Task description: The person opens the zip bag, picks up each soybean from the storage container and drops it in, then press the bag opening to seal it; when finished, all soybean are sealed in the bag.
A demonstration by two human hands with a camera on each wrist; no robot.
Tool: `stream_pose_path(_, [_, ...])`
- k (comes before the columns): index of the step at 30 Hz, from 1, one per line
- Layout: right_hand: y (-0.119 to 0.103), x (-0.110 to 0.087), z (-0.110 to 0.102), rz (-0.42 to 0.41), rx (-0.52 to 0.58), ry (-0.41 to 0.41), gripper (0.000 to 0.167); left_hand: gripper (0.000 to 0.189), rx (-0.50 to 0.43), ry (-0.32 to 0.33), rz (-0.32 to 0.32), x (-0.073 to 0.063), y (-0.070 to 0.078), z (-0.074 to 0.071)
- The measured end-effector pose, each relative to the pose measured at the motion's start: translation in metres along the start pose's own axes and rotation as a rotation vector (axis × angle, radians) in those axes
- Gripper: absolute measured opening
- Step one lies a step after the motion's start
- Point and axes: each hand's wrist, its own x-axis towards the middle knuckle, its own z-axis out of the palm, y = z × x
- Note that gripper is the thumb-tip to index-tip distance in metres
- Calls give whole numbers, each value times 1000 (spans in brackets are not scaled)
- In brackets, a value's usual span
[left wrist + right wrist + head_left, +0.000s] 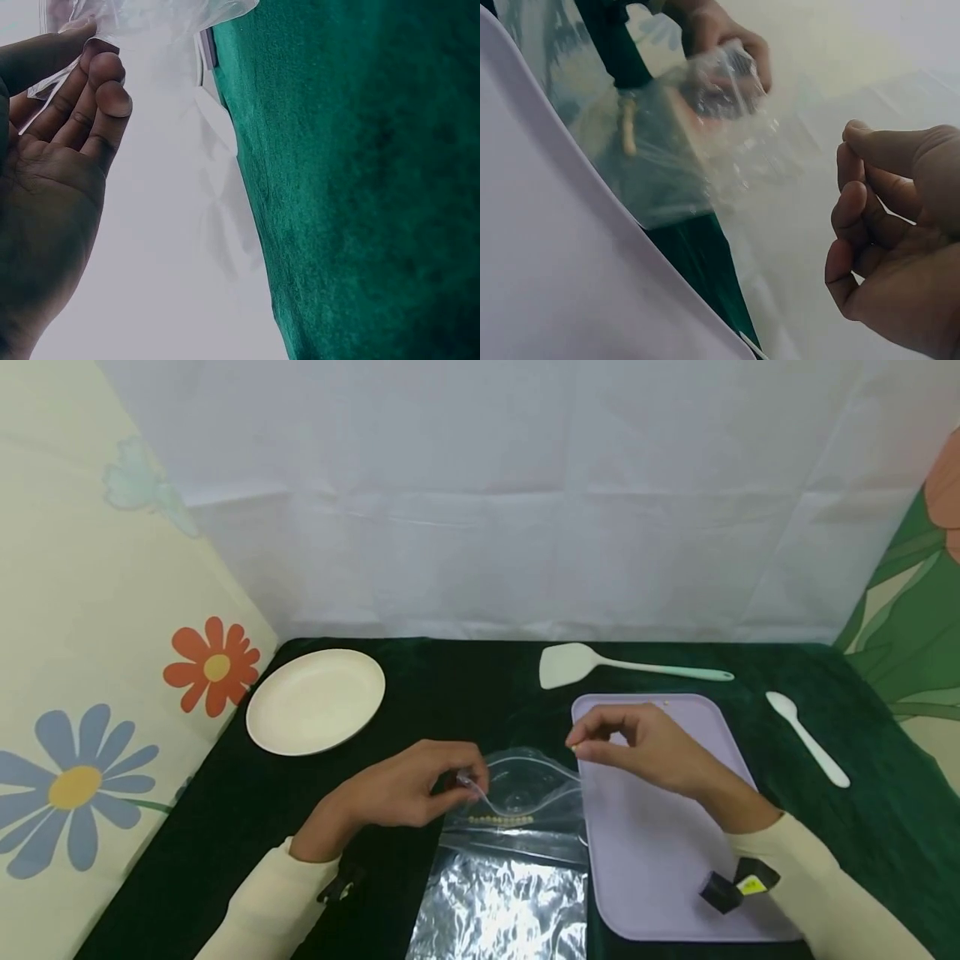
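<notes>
Your left hand (pixel 416 785) pinches the bag (pixel 498 902) at its mouth's nine o'clock; your right hand (pixel 648 752) pinches a bead (pixel 573 748) near the tray's (pixel 637 868) ten o'clock edge.

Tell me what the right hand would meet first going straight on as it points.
Likely the clear plastic bag, which the left hand holds. Height is hard to judge; the right hand might pass over the bag and meet the left hand instead.
</notes>
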Motion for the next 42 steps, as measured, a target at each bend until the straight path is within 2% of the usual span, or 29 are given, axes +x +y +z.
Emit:
stream_pose_path(4, [-2, 1, 12, -32, 24, -38, 10, 20, 4, 0, -12, 0, 1, 0])
stream_pose_path(11, [0, 1, 16, -42, 46, -54, 13, 20, 3, -1, -11, 1, 3, 1])
stream_pose_path(13, [0, 1, 14, -44, 35, -37, 14, 20, 0, -2, -8, 2, 3, 1])
stream_pose_path(15, [1, 0, 7, -32, 12, 13, 15, 19, 0, -4, -4, 2, 2, 1])
stream_pose_path(18, [8, -1, -13, 9, -103, 148, 14, 17, 5, -6, -3, 2, 2, 1])
stream_pose_path(20, [17, -3, -31, 14, -268, 248, 12, 17, 10, -8, -6, 3, 2, 1])
stream_pose_path(22, [28, -5, -49, 12, -486, 319, 10, 17, 10, -10, -11, 3, 3, 1])
stream_pose_path(25, [47, -10, -71, 28, -769, 352, 8, 18, 2, -13, -17, 3, 3, 1])
stream_pose_path(27, [56, -13, -80, 76, -858, 316, 7, 17, 0, -13, -19, 3, 3, 2])
stream_pose_path(31, [67, -14, -85, 175, -905, 253, 6, 17, 7, -9, -21, 2, 2, 2])
stream_pose_path(42, [84, -14, -79, 281, -892, 232, 4, 17, 4, -20, -22, 1, 2, 2])
